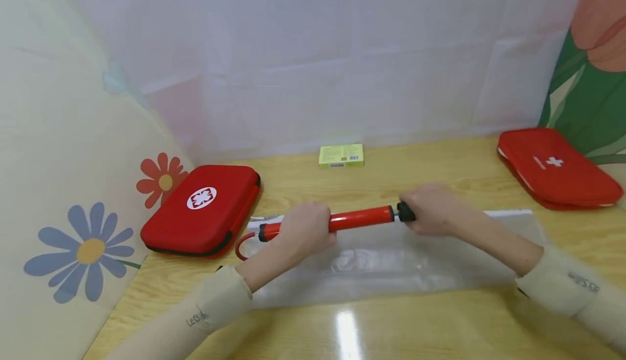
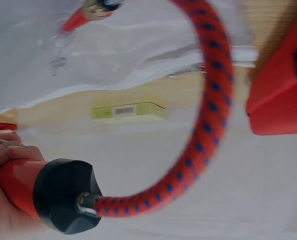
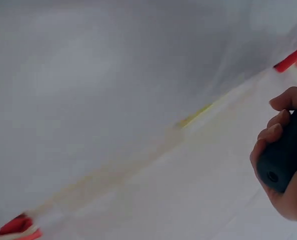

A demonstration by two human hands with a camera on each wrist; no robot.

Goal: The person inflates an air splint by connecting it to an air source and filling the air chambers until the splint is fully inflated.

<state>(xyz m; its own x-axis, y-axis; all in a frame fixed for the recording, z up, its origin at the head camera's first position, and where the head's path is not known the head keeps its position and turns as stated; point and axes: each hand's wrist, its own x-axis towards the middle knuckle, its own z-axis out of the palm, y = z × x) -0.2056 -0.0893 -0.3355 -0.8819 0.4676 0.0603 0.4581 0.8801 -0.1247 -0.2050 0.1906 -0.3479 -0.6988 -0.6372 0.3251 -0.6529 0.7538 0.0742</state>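
Observation:
My left hand [image 1: 305, 227] grips the red barrel of a hand pump [image 1: 362, 217], held above a clear plastic bag [image 1: 381, 273] on the table. The pump's black handle [image 1: 406, 211] is in my right hand [image 1: 432, 210]; the right wrist view shows fingers curled round that handle [image 3: 283, 155]. A short metal rod shows between handle and barrel. In the left wrist view, a red hose [image 2: 213, 95] with blue flecks curves from the black end cap [image 2: 63, 195] to a metal fitting [image 2: 96, 10] with a red tip.
A red case [image 1: 205, 208] with a white oval emblem lies left of the bag. At the right back is a red pouch [image 1: 557, 167] with a white cross. A small yellow-green box [image 1: 341, 156] lies near the back wall. Wood table [image 1: 415, 327] shows in front of the bag.

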